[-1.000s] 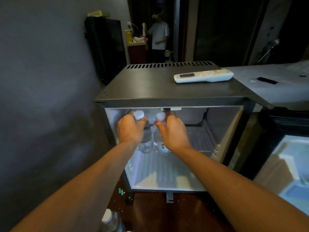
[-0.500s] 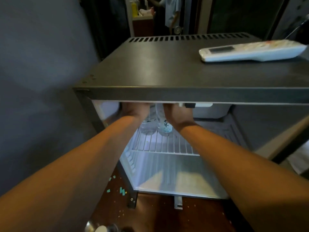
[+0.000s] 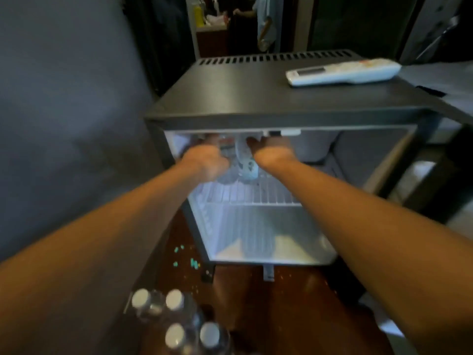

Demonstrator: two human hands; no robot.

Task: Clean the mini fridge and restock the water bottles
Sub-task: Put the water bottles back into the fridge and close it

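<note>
The dark grey mini fridge (image 3: 281, 119) stands open in front of me, its inside white. Two clear water bottles stand side by side at the back left of its wire shelf (image 3: 266, 196). My left hand (image 3: 204, 160) is closed around the left bottle (image 3: 226, 175). My right hand (image 3: 273, 152) grips the right bottle (image 3: 247, 166), which carries a label. The fridge's top edge hides the caps and my fingertips. Several more bottles with white caps (image 3: 176, 321) stand on the floor at the bottom left.
A white remote control (image 3: 340, 71) lies on the fridge top at the right. A grey wall (image 3: 64, 111) runs close along the left. Teal specks (image 3: 192, 262) dot the dark wooden floor before the fridge. A person (image 3: 261, 19) stands in the background doorway.
Both hands have carried the two bottles deeper into the fridge and set them on the wire shelf. My view has pulled back and down, bringing the floor bottles into sight.
</note>
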